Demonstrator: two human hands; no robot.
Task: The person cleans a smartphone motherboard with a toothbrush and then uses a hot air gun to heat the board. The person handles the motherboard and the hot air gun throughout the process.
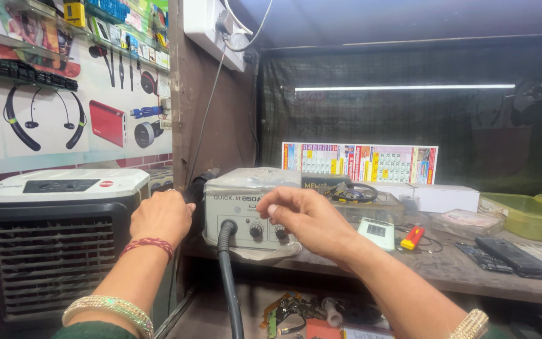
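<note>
Grey metal and clear plastic wrap: we see the hot-air rework station (249,210) squarely at the centre of the worktop (446,267), with both hands on or beside it. The right hand (305,216) is curled, its fingertips (275,221) pinching at the right-hand knob (280,231) on the station's front panel; the second knob (256,230) sits just at nine o'clock from it, untouched. The left hand (161,216) is closed around the dark handpiece (197,185) docked on the station's left flank, at nine o'clock from the box.

We judge the station a stiff, fairly heavy box that would sit firm under a twist of its small, ridged knobs, though the loose wrap over its top looks slippery; the bare sides low down seem the surest hold. The handpiece looks light and rigid, best taken by its barrel. The thick black hose (228,276) leaves the front panel and drops toward six o'clock, bending freely.

Outward, a white air cooler (58,238) stands at nine o'clock. At three o'clock lie a small white meter (376,232), a red tool (413,237), dark remote controls (513,256) and a green tray (528,216). A colourful calendar strip (360,162) leans at twelve o'clock.
</note>
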